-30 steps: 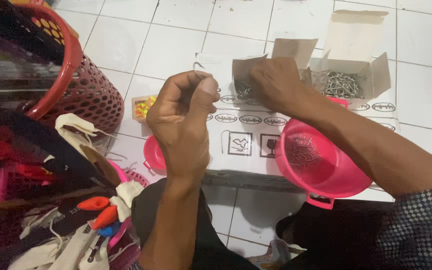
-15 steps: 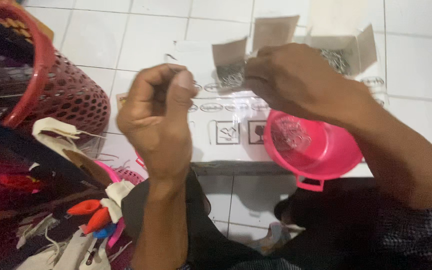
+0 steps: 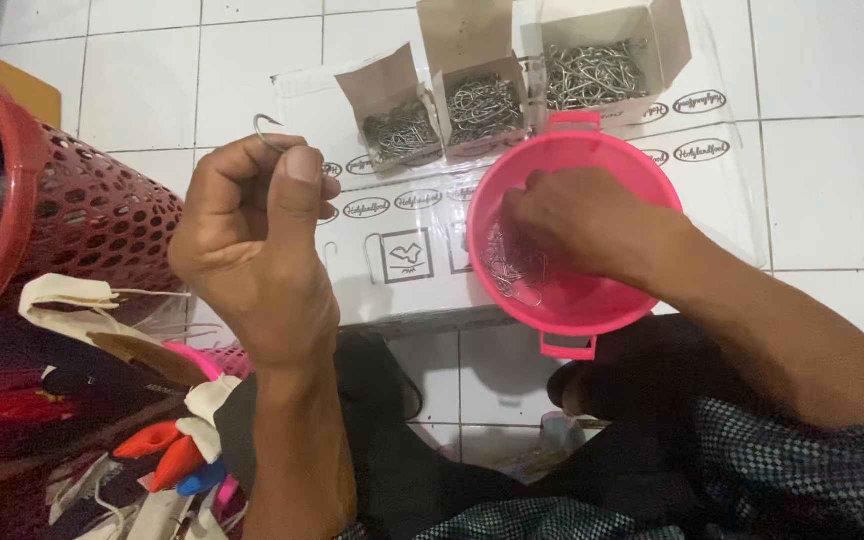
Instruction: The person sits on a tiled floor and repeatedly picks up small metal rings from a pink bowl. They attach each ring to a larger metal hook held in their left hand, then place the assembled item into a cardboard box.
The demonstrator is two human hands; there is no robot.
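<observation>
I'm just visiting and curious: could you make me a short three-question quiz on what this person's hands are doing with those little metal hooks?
1. True or false: the left hand holds a metal hook pinched up above the floor.
2. Where is the right hand? A) inside the pink bowl; B) inside the red perforated basket; C) on the largest cardboard box.
3. How many open cardboard boxes of hooks stand behind the bowl?

Key: 1. True, the hook's curved end pokes out above the thumb and fingers. 2. A, its fingers reach among the thin wire pieces in the bowl. 3. Three, side by side on the printed plastic sheet.
</observation>
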